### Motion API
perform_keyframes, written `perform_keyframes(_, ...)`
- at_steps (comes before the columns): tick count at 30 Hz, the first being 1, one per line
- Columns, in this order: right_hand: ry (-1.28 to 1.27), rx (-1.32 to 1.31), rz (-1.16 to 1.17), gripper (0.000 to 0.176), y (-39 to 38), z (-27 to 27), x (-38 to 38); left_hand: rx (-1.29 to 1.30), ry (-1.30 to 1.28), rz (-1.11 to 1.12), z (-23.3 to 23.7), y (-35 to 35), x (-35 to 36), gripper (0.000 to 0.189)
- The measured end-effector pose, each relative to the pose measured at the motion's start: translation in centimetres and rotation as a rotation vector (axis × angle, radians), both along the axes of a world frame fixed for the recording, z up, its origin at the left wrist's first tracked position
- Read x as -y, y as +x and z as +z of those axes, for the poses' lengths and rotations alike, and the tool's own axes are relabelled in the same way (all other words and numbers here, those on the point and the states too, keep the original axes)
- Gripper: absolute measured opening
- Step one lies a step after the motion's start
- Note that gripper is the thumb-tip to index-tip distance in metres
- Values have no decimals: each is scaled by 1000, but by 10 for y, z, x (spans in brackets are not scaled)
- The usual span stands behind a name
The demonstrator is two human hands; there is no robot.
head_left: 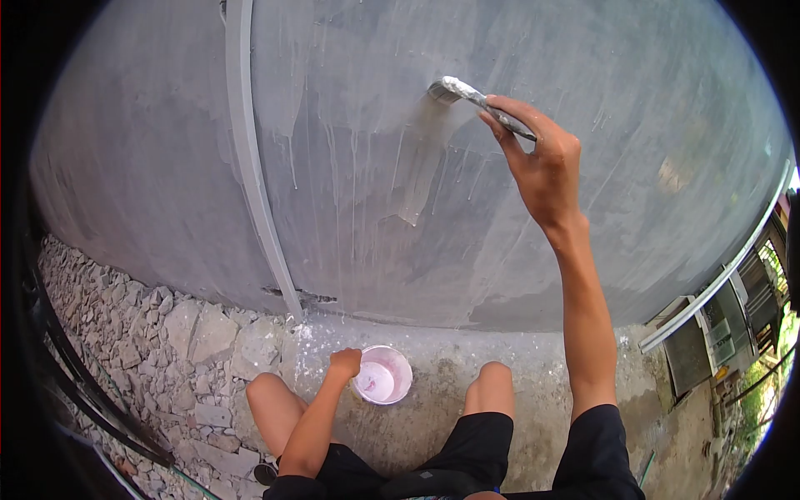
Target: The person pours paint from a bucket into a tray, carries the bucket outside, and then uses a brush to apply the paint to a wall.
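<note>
A paintbrush (483, 102) with white paint on its head touches the grey wall (367, 167) at upper centre. My right hand (546, 158) grips its handle between thumb and fingers. Wet streaks and drips run down the wall below and left of the bristles. Low in the view, my left hand (345, 362) is closed on the rim of a white bucket (405, 379), which has pale, pinkish-white liquid in it. The bucket is between my knees, near the foot of the wall.
A grey vertical pipe (250, 158) runs down the wall at the left. Broken rubble (167, 358) covers the ground there, with dark curved tubes at the far left. At the right are a pale pipe (717, 287) and leaning panels (687, 354).
</note>
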State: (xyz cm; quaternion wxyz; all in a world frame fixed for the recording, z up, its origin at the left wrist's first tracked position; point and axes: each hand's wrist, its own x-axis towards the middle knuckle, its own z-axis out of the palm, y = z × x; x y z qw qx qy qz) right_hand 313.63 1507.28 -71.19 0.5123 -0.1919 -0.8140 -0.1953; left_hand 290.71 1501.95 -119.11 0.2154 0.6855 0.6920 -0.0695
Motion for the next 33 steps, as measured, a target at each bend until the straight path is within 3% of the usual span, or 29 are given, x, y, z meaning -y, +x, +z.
perform_keyframes(2, 255, -50, -32, 24, -1, 4, 2, 3, 0, 2, -1, -2, 0, 27)
perform_keyframes(5, 325, 29, -82, 28, -1, -30, -2, 10, 3, 3, -1, -2, 1, 27)
perform_keyframes(12, -20, 309, -6, 33, 7, -178, -1, 19, -24, -2, -4, -5, -2, 27)
perform_keyframes(19, -237, 414, 147, 36, 7, -254, 19, 37, 21, 29, -12, -4, -3, 26)
perform_keyframes(22, -357, 420, 95, 34, 15, -242, 1, 40, 26, 22, -15, -6, -2, 26)
perform_keyframes(24, -490, 231, 97, 30, 21, -207, -14, 51, 36, 26, -15, -5, -2, 26)
perform_keyframes(28, -334, 39, 75, 22, 32, -111, -17, 52, 49, 19, -20, -6, -6, 26)
perform_keyframes(33, -7, 15, -5, 22, 42, -5, -20, 48, -8, 39, -30, -9, -10, 31)
